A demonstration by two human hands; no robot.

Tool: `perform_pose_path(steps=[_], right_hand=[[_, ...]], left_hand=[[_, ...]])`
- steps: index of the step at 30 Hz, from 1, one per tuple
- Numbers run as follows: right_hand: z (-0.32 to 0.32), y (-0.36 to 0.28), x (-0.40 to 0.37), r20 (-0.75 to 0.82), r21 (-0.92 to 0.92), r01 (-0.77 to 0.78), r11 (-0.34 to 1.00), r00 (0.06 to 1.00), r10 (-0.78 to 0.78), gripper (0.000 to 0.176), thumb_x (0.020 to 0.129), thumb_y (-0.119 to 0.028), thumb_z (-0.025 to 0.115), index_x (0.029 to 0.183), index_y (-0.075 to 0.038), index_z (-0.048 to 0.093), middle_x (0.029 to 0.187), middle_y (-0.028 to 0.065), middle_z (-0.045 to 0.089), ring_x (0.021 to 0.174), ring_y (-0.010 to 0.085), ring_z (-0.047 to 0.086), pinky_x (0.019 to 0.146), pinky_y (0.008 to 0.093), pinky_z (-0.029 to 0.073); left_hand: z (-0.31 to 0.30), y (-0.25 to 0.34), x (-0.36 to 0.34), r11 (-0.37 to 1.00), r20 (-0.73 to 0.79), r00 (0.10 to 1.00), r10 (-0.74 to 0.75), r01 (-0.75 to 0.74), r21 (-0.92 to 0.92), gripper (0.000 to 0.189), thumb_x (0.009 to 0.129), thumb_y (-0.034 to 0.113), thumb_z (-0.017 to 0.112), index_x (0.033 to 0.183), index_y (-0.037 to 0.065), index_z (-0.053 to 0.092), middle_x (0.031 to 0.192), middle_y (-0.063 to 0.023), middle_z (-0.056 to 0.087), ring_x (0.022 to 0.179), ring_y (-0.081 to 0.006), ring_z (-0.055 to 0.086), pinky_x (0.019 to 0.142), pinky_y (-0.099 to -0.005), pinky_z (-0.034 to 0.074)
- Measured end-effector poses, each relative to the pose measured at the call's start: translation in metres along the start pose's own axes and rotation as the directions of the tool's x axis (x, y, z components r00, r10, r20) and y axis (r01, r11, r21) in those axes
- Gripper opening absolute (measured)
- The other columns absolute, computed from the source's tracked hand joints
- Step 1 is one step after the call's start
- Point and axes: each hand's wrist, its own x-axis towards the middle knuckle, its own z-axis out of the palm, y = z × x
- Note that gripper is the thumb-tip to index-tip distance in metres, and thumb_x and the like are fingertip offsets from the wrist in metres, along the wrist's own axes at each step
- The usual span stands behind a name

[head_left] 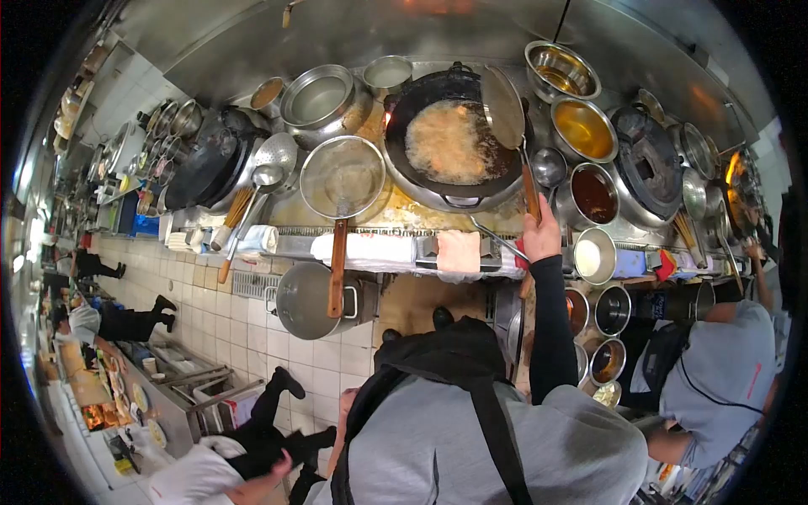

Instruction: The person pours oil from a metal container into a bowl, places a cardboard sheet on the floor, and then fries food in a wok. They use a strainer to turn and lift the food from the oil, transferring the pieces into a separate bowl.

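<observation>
My right hand (543, 233) is closed around the wooden handle of a skimmer (505, 108). The skimmer's round head is raised at the right side of a black wok (399, 143). In the wok, golden pieces of food (450, 139) lie in foaming, bubbling oil. A ladle (550, 167) rests just right of the wok, near that handle. My left hand (346, 404) hangs low beside my body, away from the stove; its fingers do not show clearly. A wire-mesh strainer (342, 178) lies left of the wok, its wooden handle jutting over the counter edge.
Pots of orange oil (583, 130) and dark red sauce (593, 194) stand to the right. A big pot (316, 301) sits below the counter. Another wok station (210, 164) is at left. One co-worker (715, 379) stands close at right, another person (202, 471) behind at left.
</observation>
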Motion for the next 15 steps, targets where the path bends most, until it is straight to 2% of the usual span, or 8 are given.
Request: perform_pose_path(steps=[1,2,4,7,8,10,13,15], right_hand=[[-0.006,-0.013,-0.002,0.015,-0.122,-0.079,0.989,0.997,0.081,0.054,0.089,-0.013,0.056,0.140,0.001,0.043,0.102,0.0216,0.069,0.085,0.0387,0.067,0.078,0.0433,0.051],[-0.004,-0.013,-0.005,-0.007,-0.165,-0.099,0.981,0.995,0.099,0.055,0.089,-0.013,0.057,0.140,0.000,0.043,0.102,0.0232,0.068,0.087,0.0403,0.066,0.079,0.0435,0.051],[0.003,-0.009,-0.007,-0.050,-0.250,-0.138,0.958,0.990,0.130,0.056,0.088,-0.015,0.057,0.140,0.000,0.042,0.101,0.0262,0.067,0.089,0.0434,0.065,0.080,0.0440,0.050],[0.046,0.084,0.015,-0.161,-0.124,0.212,0.969,0.960,-0.231,0.055,0.090,-0.014,0.057,0.142,-0.005,0.042,0.081,0.0170,0.068,0.065,0.0334,0.064,0.061,0.0408,0.051],[0.042,0.075,0.023,-0.019,0.149,-0.036,0.988,0.999,0.040,0.054,0.091,-0.014,0.057,0.142,-0.006,0.042,0.076,0.0131,0.065,0.058,0.0274,0.059,0.055,0.0376,0.047],[0.024,0.035,0.039,0.418,0.497,-0.576,0.649,0.814,0.403,0.052,0.092,-0.013,0.056,0.143,-0.007,0.043,0.067,0.0051,0.058,0.046,0.0155,0.049,0.042,0.0312,0.039],[0.030,0.013,0.045,0.376,0.515,-0.546,0.661,0.837,0.398,0.049,0.094,-0.012,0.055,0.142,-0.009,0.044,0.064,-0.0027,0.047,0.043,0.0043,0.033,0.037,0.0238,0.025],[0.032,0.005,0.041,0.342,0.515,-0.507,0.692,0.861,0.376,0.050,0.094,-0.011,0.056,0.142,-0.008,0.044,0.066,-0.0017,0.050,0.044,0.0055,0.038,0.039,0.0231,0.028]], left_hand=[[0.002,-0.005,-0.001,0.998,-0.005,0.999,0.044,-0.044,0.039,0.038,0.094,0.041,0.051,0.104,0.010,0.071,0.102,-0.0196,0.069,0.098,-0.0351,0.066,0.086,-0.0406,0.054],[0.009,-0.011,-0.003,0.982,-0.013,0.995,-0.100,0.096,-0.163,0.036,0.094,0.039,0.053,0.103,0.009,0.071,0.098,-0.0184,0.070,0.096,-0.0330,0.067,0.085,-0.0395,0.054],[0.012,-0.012,-0.009,0.922,0.011,0.977,-0.214,0.205,-0.328,0.035,0.093,0.037,0.054,0.102,0.007,0.071,0.095,-0.0173,0.070,0.094,-0.0312,0.067,0.083,-0.0385,0.054],[0.011,-0.007,-0.013,0.934,0.028,0.983,-0.182,0.182,-0.307,0.033,0.092,0.033,0.056,0.100,0.005,0.071,0.091,-0.0155,0.070,0.090,-0.0284,0.067,0.081,-0.0369,0.054],[0.012,-0.006,-0.014,0.939,0.033,0.985,-0.168,0.171,-0.299,0.032,0.092,0.032,0.056,0.099,0.004,0.071,0.090,-0.0149,0.070,0.089,-0.0275,0.067,0.080,-0.0364,0.054],[0.013,-0.008,-0.016,0.935,0.044,0.986,-0.159,0.165,-0.315,0.030,0.092,0.030,0.058,0.097,0.003,0.070,0.087,-0.0137,0.070,0.086,-0.0257,0.067,0.078,-0.0354,0.053],[0.017,-0.015,-0.017,0.854,0.062,0.977,-0.206,0.210,-0.476,0.028,0.091,0.027,0.059,0.095,0.001,0.070,0.083,-0.0119,0.070,0.083,-0.0230,0.066,0.076,-0.0339,0.053],[0.016,-0.017,-0.021,0.727,0.094,0.973,-0.212,0.221,-0.650,0.027,0.090,0.024,0.061,0.093,-0.001,0.070,0.080,-0.0107,0.070,0.080,-0.0212,0.066,0.074,-0.0329,0.053]])
